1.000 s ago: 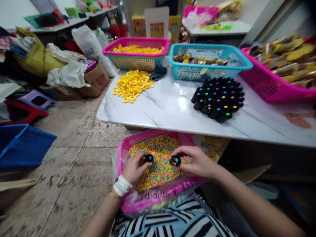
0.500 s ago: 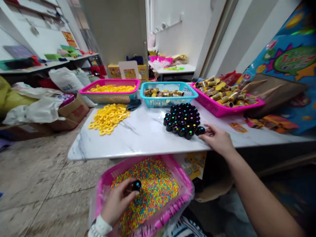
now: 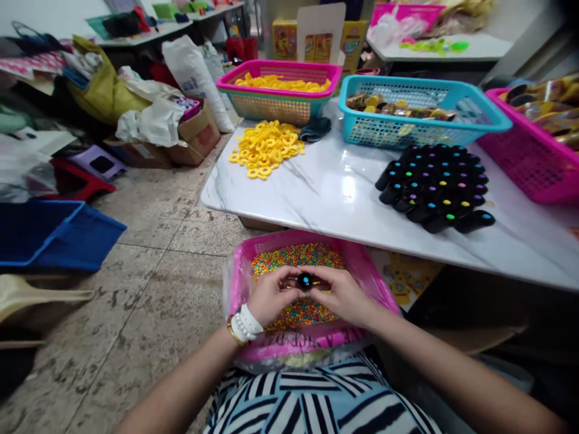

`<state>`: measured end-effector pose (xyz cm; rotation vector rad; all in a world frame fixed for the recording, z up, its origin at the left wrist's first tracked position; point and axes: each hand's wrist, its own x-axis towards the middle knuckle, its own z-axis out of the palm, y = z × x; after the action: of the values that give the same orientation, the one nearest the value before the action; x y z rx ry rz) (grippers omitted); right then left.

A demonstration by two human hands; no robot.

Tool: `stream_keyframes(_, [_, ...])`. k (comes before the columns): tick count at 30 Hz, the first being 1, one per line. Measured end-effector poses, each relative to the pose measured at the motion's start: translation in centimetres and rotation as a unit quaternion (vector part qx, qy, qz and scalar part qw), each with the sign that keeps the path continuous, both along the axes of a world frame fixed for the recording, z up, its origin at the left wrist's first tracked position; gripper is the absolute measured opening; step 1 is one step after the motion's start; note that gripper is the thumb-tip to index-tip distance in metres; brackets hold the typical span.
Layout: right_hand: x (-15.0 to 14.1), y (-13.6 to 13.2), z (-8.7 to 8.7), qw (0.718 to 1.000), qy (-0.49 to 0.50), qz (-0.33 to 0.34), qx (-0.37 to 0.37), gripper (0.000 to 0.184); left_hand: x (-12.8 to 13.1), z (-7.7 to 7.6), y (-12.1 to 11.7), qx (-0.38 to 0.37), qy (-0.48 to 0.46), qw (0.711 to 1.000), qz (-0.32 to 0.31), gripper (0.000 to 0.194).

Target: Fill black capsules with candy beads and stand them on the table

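Observation:
A small black cylinder (image 3: 305, 281) with a blue dot on its end is held between both hands over the pink basket. From the left, my left hand (image 3: 270, 294) closes its fingers and thumb round it. The fingers of my right hand (image 3: 342, 292) pinch it from the other side. Beneath the hands, many small coloured balls (image 3: 301, 253) fill the plastic-lined pink basket (image 3: 377, 283). On the table stands a tight cluster of black cylinders (image 3: 434, 187) with coloured dots on top. One black cylinder (image 3: 474, 220) leans at the cluster's front right.
A white marble-patterned table (image 3: 330, 199) carries a pile of yellow ring-shaped pieces (image 3: 266, 147), a pink-rimmed basket (image 3: 275, 90) of yellow parts, and a blue basket (image 3: 420, 126) of gold-coloured pieces. Another pink basket (image 3: 529, 154) stands at right. A blue bin (image 3: 58, 235) is on the floor.
My right hand has set a black cylinder at the cluster's front right and come back over the pink basket. It now touches the cylinder in my left hand. The view has tilted down.

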<state>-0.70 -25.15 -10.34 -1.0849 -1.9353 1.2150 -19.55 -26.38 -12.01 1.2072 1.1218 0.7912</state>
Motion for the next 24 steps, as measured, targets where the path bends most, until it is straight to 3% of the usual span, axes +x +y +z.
stream_keyframes(4, [-0.8, 0.8, 0.4, 0.995, 0.003, 0.067, 0.073, 0.035, -1.4, -0.2, -0.4, 0.042, 0.076, 0.996, 0.013, 0.019])
stream_keyframes(7, [-0.7, 2.2, 0.0, 0.980, -0.065, 0.137, 0.130, 0.029, -2.2, -0.1, -1.0, 0.095, 0.242, 0.963, -0.064, 0.016])
stream_keyframes(9, [-0.7, 3.7, -1.0, 0.948, -0.203, 0.172, 0.173, 0.026, -2.6, -0.2, -1.4, 0.111, 0.354, 0.919, -0.130, 0.023])
stream_keyframes(11, [-0.7, 5.0, -2.3, 0.897, -0.342, 0.193, 0.200, 0.021, -2.8, -0.5, -1.9, 0.110, 0.435, 0.875, -0.180, 0.023])
stream_keyframes(13, [-0.8, 5.6, -3.7, 0.859, -0.416, 0.221, 0.200, 0.018, -2.9, -0.9, -2.2, 0.103, 0.477, 0.848, -0.205, 0.019])
stream_keyframes(14, [-0.8, 5.7, -4.2, 0.854, -0.420, 0.239, 0.191, 0.017, -3.0, -1.0, -2.3, 0.102, 0.485, 0.844, -0.208, 0.019])
stream_keyframes(16, [-0.9, 5.3, -4.8, 0.868, -0.385, 0.269, 0.158, 0.018, -3.0, -1.2, -2.3, 0.100, 0.487, 0.843, -0.205, 0.020])
stream_keyframes(18, [-0.6, 4.7, -4.7, 0.910, -0.303, 0.266, 0.100, 0.022, -3.1, -1.3, -2.3, 0.098, 0.488, 0.843, -0.202, 0.021])
stream_keyframes(21, [0.6, 3.9, -3.5, 0.968, -0.151, 0.200, -0.008, 0.029, -3.2, -1.4, -2.3, 0.099, 0.484, 0.846, -0.200, 0.024])
stream_keyframes(24, [2.3, 3.1, -2.2, 0.986, -0.052, 0.124, -0.099, 0.030, -3.2, -1.7, -2.3, 0.103, 0.473, 0.853, -0.196, 0.025])
